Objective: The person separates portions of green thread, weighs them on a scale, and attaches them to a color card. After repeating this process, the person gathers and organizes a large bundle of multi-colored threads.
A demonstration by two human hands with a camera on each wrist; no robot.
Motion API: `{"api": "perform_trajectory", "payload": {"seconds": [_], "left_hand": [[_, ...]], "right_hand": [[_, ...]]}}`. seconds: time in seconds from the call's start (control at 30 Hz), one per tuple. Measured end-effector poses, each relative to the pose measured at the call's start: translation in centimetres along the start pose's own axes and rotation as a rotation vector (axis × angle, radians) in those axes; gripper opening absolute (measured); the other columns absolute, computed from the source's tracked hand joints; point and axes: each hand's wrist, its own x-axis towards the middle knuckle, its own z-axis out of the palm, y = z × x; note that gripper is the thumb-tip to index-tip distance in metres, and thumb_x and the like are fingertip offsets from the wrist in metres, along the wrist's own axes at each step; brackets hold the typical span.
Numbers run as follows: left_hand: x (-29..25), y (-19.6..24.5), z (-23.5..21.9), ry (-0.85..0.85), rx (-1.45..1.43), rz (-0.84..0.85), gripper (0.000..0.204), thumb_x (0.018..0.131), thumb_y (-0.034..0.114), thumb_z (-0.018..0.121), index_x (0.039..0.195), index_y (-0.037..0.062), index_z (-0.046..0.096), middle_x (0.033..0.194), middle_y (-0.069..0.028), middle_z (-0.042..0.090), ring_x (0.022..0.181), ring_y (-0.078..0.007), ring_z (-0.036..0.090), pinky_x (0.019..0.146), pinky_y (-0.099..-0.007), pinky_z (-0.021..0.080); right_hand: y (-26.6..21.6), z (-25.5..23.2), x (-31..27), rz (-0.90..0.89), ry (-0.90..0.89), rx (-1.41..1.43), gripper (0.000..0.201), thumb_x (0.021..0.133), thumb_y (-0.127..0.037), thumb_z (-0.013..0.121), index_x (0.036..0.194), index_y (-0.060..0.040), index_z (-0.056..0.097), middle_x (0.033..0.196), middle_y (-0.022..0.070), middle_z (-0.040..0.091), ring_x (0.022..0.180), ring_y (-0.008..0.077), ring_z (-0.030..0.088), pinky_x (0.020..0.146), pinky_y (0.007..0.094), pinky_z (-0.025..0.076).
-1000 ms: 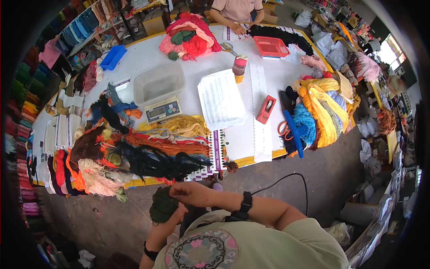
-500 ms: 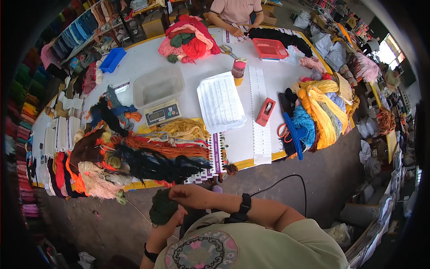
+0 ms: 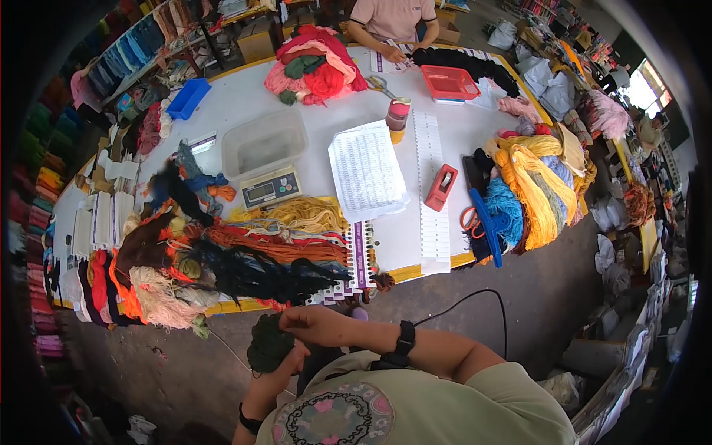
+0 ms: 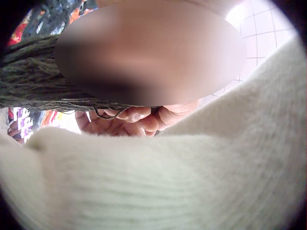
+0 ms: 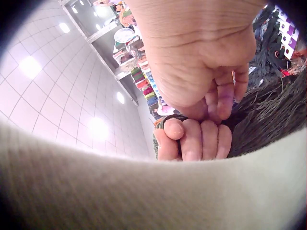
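A bundled skein of dark green yarn [image 3: 268, 343] is held in front of the body, off the table's near edge. My left hand [image 3: 295, 359] grips it from below; its curled fingers [image 5: 201, 139] show round the strands in the right wrist view. Right above, my right hand [image 3: 315, 325] has its fingertips bent in against the yarn, pinching at its top. In the left wrist view the strands [image 4: 33, 72] stretch out to the left, with one thin loop hanging near the fingers. A blurred patch hides much of that view.
The white table [image 3: 311, 133] carries a scale [image 3: 269, 187], printed sheets [image 3: 367, 170], a clear tub [image 3: 265, 141] and a red tape dispenser [image 3: 443, 187]. Coloured yarn [image 3: 282, 248] heaps along its near edge, more yarn [image 3: 538, 182] at right. Another person [image 3: 393, 22] works opposite.
Both hands keep their hold on the green yarn with almost no movement. The head view shifts slightly. Across the table, the other person's hands move a little over a card.
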Motion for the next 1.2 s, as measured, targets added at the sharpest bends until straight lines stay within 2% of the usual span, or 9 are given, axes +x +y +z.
{"api": "perform_trajectory", "payload": {"seconds": [0.33, 0.4, 0.47, 0.67, 0.8, 0.93, 1.0, 1.07, 1.2], "left_hand": [[-1.0, 0.5, -0.6, 0.057, -0.079, -0.032, 0.016, 0.092, 0.018, 0.055, 0.086, 0.0047, 0.061, 0.066, -0.0005, 0.057, 0.057, -0.0072, 0.053, 0.053, -0.0211, 0.041], [-1.2, 1.1, -0.4, 0.171, -0.129, 0.115, 0.02, 0.093, 0.021, 0.054, 0.089, 0.0036, 0.062, 0.075, -0.0029, 0.062, 0.068, -0.01, 0.058, 0.063, -0.0242, 0.046], [-0.5, 0.8, -2.2, 0.199, 0.113, 0.434, 0.031, 0.096, 0.028, 0.051, 0.107, 0.001, 0.061, 0.104, -0.0109, 0.063, 0.098, -0.0172, 0.058, 0.087, -0.0322, 0.046], [0.3, 2.1, -6.3, 0.155, -0.488, 0.447, 0.059, 0.093, 0.039, 0.054, 0.133, -0.0023, 0.043, 0.14, -0.0171, 0.043, 0.128, -0.0252, 0.043, 0.104, -0.0418, 0.039], [0.1, 4.5, -7.4, -0.04, -0.542, 0.45, 0.06, 0.095, 0.038, 0.052, 0.139, 0.0001, 0.038, 0.144, -0.0116, 0.038, 0.128, -0.0215, 0.042, 0.106, -0.0369, 0.035], [-0.8, 5.7, -10.1, -0.029, -0.477, 0.53, 0.059, 0.095, 0.037, 0.053, 0.137, -0.001, 0.041, 0.138, -0.011, 0.046, 0.123, -0.0184, 0.046, 0.103, -0.0352, 0.037], [-1.8, 6.3, -11.5, 0.008, -0.528, 0.556, 0.057, 0.094, 0.038, 0.054, 0.133, -0.0024, 0.045, 0.131, -0.011, 0.051, 0.118, -0.0169, 0.049, 0.101, -0.0344, 0.039], [-2.9, 6.7, -12.9, -0.029, -0.652, 0.527, 0.05, 0.093, 0.031, 0.059, 0.129, -0.003, 0.049, 0.124, -0.0103, 0.056, 0.113, -0.0157, 0.053, 0.099, -0.0337, 0.041], [-4.4, 5.3, -14.6, 0.151, -0.494, 0.577, 0.043, 0.091, 0.019, 0.062, 0.126, -0.0032, 0.052, 0.12, -0.0093, 0.059, 0.11, -0.0152, 0.055, 0.098, -0.0328, 0.042]], "right_hand": [[-0.1, 0.5, -0.1, 0.044, -0.031, -0.022, 0.014, 0.092, -0.011, 0.056, 0.105, -0.0034, 0.058, 0.093, 0.0029, 0.062, 0.088, 0.0091, 0.057, 0.081, 0.0257, 0.047], [0.1, 0.8, 0.1, 0.005, -0.029, -0.001, 0.015, 0.092, -0.011, 0.056, 0.105, -0.0038, 0.058, 0.094, 0.0022, 0.061, 0.086, 0.0088, 0.057, 0.079, 0.0252, 0.047], [-1.8, 0.5, 0.2, 0.062, 0.03, 0.073, 0.014, 0.092, -0.011, 0.057, 0.104, -0.0044, 0.059, 0.094, 0.0012, 0.061, 0.084, 0.0075, 0.056, 0.076, 0.0245, 0.047], [-5.5, -1.0, 2.4, -0.031, 0.127, -0.071, 0.012, 0.091, -0.008, 0.06, 0.102, -0.0059, 0.06, 0.089, -0.0008, 0.06, 0.082, 0.0041, 0.056, 0.069, 0.0198, 0.046], [-9.8, 2.5, 4.9, -0.141, -0.001, -0.133, 0.013, 0.091, -0.008, 0.06, 0.104, -0.0052, 0.06, 0.09, -0.0004, 0.059, 0.078, 0.0043, 0.055, 0.067, 0.0188, 0.045], [-11.8, 5.4, 7.2, -0.201, 0.009, -0.115, 0.009, 0.09, -0.006, 0.062, 0.098, -0.0028, 0.058, 0.104, 0.0017, 0.057, 0.089, 0.0075, 0.054, 0.079, 0.0223, 0.045], [-12.3, 6.9, 8.3, -0.382, 0.045, -0.107, 0.01, 0.088, -0.009, 0.064, 0.093, -0.003, 0.058, 0.097, -0.0016, 0.055, 0.076, 0.0033, 0.047, 0.066, 0.0215, 0.041], [-13.7, 7.8, 8.1, -0.116, 0.019, -0.043, 0.006, 0.09, -0.001, 0.059, 0.095, -0.0026, 0.057, 0.112, 0.0021, 0.053, 0.105, 0.0088, 0.049, 0.09, 0.0243, 0.041], [-14.5, 10.7, 8.2, -0.181, 0.037, -0.219, 0.009, 0.09, -0.003, 0.059, 0.096, -0.0039, 0.053, 0.096, -0.0017, 0.051, 0.081, 0.004, 0.049, 0.071, 0.0205, 0.042]]}}
